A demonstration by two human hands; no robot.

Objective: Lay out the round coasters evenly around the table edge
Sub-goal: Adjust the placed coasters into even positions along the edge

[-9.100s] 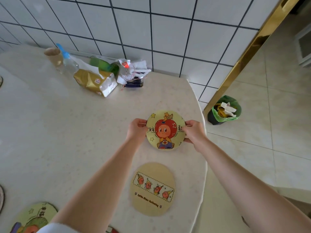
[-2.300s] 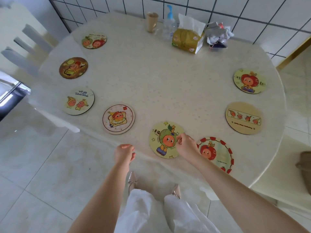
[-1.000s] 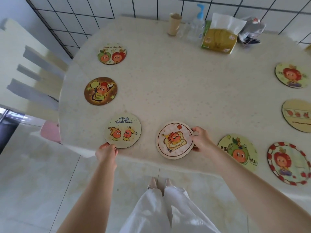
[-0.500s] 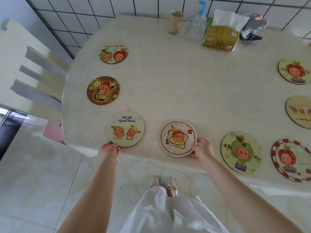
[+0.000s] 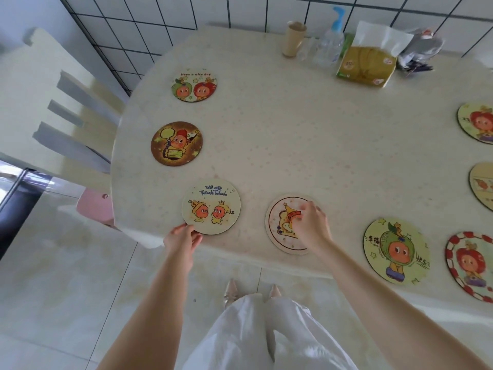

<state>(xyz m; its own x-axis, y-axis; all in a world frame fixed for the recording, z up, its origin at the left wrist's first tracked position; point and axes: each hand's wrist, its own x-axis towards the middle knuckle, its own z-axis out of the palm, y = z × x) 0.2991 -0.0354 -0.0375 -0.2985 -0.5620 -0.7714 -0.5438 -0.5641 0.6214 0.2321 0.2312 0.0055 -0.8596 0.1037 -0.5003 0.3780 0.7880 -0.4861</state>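
Note:
Several round cartoon coasters lie around the rim of the cream table (image 5: 293, 134). My left hand (image 5: 181, 240) pinches the near-left rim of the "We are Twinkle Twinkle" coaster (image 5: 213, 202) at the table's front-left edge. My right hand (image 5: 310, 227), blurred, rests fingers-down on top of the pink-ringed coaster (image 5: 277, 228) and hides its right half. A brown coaster (image 5: 176, 143) and a "Have a nice day" coaster (image 5: 194, 85) sit along the left edge. A green-headed coaster (image 5: 396, 251) and a red-bordered coaster (image 5: 470, 265) lie to the right.
Two more coasters (image 5: 477, 122) (image 5: 483, 184) are cut off by the right frame edge. A paper cup (image 5: 293, 38), pump bottle (image 5: 330, 41), tissue pack (image 5: 365, 65) and crumpled bag (image 5: 420, 49) stand by the tiled wall. A cream chair (image 5: 53, 102) adjoins the table's left side.
My right hand left the pink-ringed coaster's right rim and moved onto its top. My left hand stays at the Twinkle coaster's rim.

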